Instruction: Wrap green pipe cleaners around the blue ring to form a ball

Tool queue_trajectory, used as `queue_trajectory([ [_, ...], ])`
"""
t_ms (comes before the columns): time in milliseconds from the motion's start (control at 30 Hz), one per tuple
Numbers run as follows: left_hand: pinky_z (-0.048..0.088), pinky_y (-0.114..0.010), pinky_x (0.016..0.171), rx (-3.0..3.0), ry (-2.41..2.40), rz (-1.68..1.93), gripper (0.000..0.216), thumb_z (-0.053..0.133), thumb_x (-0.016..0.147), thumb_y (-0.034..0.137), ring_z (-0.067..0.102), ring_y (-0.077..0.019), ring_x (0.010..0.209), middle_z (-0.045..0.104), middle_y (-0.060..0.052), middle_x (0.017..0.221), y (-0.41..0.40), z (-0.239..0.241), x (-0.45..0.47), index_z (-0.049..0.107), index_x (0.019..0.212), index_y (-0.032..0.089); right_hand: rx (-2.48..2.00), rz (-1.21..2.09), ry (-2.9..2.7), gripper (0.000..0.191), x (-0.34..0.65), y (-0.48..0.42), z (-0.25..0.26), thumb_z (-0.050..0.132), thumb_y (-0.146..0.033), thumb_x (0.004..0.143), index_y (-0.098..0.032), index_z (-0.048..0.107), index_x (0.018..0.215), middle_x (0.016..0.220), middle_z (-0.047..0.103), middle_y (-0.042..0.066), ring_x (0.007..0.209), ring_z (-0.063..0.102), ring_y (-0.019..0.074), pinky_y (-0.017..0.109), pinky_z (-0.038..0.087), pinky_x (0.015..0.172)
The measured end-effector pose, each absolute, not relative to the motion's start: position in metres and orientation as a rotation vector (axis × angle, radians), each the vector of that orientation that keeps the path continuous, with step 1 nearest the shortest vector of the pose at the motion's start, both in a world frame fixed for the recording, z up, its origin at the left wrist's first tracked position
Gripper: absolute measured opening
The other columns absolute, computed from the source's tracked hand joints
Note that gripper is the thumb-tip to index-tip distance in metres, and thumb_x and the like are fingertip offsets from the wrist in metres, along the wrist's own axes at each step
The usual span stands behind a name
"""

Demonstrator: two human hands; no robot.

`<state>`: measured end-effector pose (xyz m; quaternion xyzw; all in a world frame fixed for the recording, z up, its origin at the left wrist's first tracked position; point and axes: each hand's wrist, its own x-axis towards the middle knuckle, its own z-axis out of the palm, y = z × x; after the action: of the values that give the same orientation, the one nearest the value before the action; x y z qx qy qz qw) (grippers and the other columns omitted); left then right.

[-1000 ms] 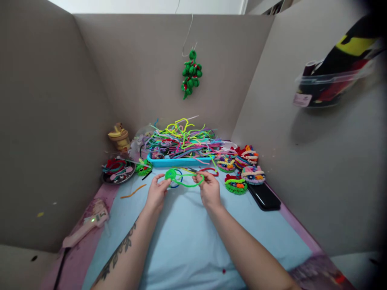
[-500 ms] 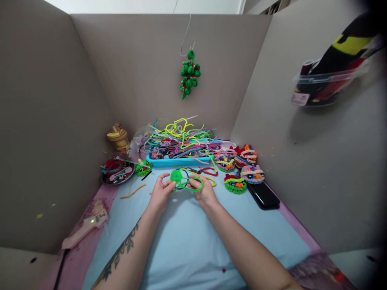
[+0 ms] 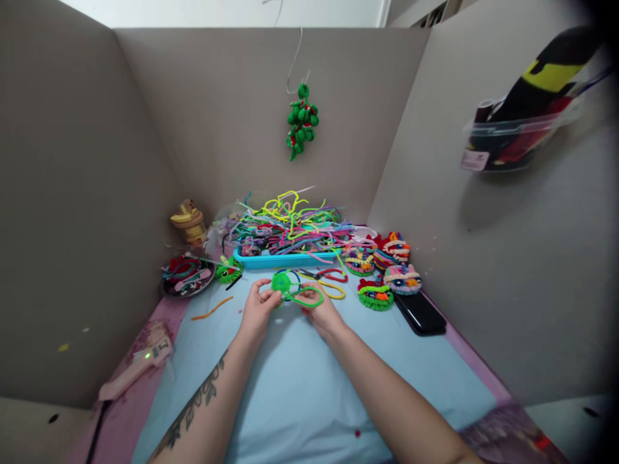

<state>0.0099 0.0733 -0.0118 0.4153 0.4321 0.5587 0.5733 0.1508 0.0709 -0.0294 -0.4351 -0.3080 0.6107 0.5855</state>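
My left hand [image 3: 256, 310] pinches a small green coiled disc of pipe cleaner [image 3: 281, 282] over the light blue mat [image 3: 300, 386]. From the disc a loose green pipe cleaner tail [image 3: 309, 300] loops to the right, and my right hand [image 3: 323, 313] grips it with closed fingers. Both hands hover just above the mat, close together. A blue ring sits behind the disc.
A blue tray [image 3: 285, 258] piled with coloured pipe cleaners stands at the back. Several finished woven discs [image 3: 374, 295] and a black phone [image 3: 420, 312] lie right. A dish of scraps [image 3: 187, 276], an orange strand [image 3: 211, 309] and a glue gun [image 3: 135, 367] are left. Grey partitions enclose the desk.
My right hand has drawn closer to the left one and lower, shortening the green loop. The coiled disc has shifted slightly right.
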Motion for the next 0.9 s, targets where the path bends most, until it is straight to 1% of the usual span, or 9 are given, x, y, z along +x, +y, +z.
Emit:
queue_trajectory([
  [33,0.035,-0.019,0.053,0.961,1.019,1.338,0.053,0.074,0.058,0.032,0.052,-0.0088,0.049,0.057,0.007,0.057,0.074,-0.012,0.009,0.042,0.099,0.020,-1.006,1.456,-0.707,0.045,0.150,0.070,-0.029,0.076,-0.025,0.044,-0.020,0.048,0.079,0.050,0.050,-0.010,0.038,0.041,0.0063,0.017,0.027,0.035],
  [100,0.035,-0.019,0.053,0.937,1.024,1.398,0.053,0.073,0.058,0.033,0.052,-0.0082,0.050,0.057,0.007,0.057,0.074,-0.011,0.008,0.042,0.098,0.021,-1.013,1.562,-0.751,0.041,0.148,0.066,-0.026,0.076,-0.026,0.046,-0.019,0.049,0.076,0.048,0.049,-0.010,0.036,0.041,0.0056,0.017,0.026,0.033],
  [200,0.036,-0.019,0.054,0.916,1.005,1.448,0.052,0.072,0.058,0.033,0.051,-0.0074,0.050,0.056,0.008,0.058,0.073,-0.010,0.008,0.042,0.099,0.021,-1.039,1.717,-0.878,0.032,0.144,0.059,-0.023,0.072,-0.033,0.054,-0.017,0.053,0.073,0.044,0.047,-0.010,0.032,0.036,0.0034,0.015,0.019,0.030],
  [267,0.037,-0.019,0.056,0.905,0.978,1.440,0.051,0.072,0.059,0.033,0.052,-0.0073,0.051,0.056,0.008,0.059,0.071,-0.009,0.010,0.041,0.099,0.022,-1.055,1.730,-0.898,0.030,0.140,0.055,-0.022,0.070,-0.036,0.058,-0.017,0.055,0.076,0.044,0.047,-0.010,0.030,0.035,0.0024,0.014,0.016,0.028],
  [333,0.038,-0.019,0.056,0.893,0.947,1.423,0.050,0.072,0.060,0.032,0.053,-0.0073,0.052,0.057,0.007,0.060,0.068,-0.009,0.013,0.041,0.099,0.022,-1.075,1.709,-0.878,0.029,0.136,0.053,-0.021,0.069,-0.037,0.060,-0.017,0.056,0.077,0.044,0.047,-0.010,0.030,0.034,0.0020,0.014,0.015,0.028],
  [500,0.040,-0.020,0.059,0.857,0.879,1.406,0.048,0.072,0.062,0.027,0.055,-0.0077,0.054,0.059,0.006,0.062,0.064,-0.010,0.020,0.042,0.099,0.022,-1.088,1.675,-0.895,0.024,0.129,0.052,-0.023,0.068,-0.036,0.061,-0.017,0.054,0.068,0.043,0.045,-0.009,0.029,0.032,0.0017,0.015,0.013,0.027],
  [767,0.041,-0.021,0.060,0.821,0.885,1.449,0.046,0.072,0.063,0.025,0.057,-0.0086,0.056,0.060,0.006,0.064,0.062,-0.015,0.025,0.041,0.097,0.021,-1.118,1.544,-0.979,0.024,0.123,0.054,-0.032,0.062,-0.040,0.066,-0.017,0.053,0.067,0.042,0.045,-0.008,0.029,0.030,0.0034,0.019,0.016,0.030],
  [833,0.041,-0.020,0.059,0.799,0.876,1.456,0.046,0.072,0.063,0.024,0.056,-0.0082,0.055,0.060,0.006,0.063,0.062,-0.016,0.026,0.041,0.096,0.021,-1.153,1.458,-1.065,0.021,0.122,0.054,-0.032,0.057,-0.036,0.069,-0.018,0.049,0.062,0.040,0.043,-0.008,0.030,0.030,0.0041,0.019,0.019,0.031],
  [900,0.041,-0.020,0.058,0.764,0.860,1.471,0.046,0.072,0.062,0.024,0.056,-0.0078,0.054,0.060,0.006,0.062,0.063,-0.016,0.026,0.041,0.096,0.021,-1.170,1.334,-1.211,0.019,0.122,0.053,-0.031,0.054,-0.029,0.070,-0.019,0.044,0.057,0.041,0.041,-0.008,0.034,0.032,0.0048,0.019,0.023,0.035],
])
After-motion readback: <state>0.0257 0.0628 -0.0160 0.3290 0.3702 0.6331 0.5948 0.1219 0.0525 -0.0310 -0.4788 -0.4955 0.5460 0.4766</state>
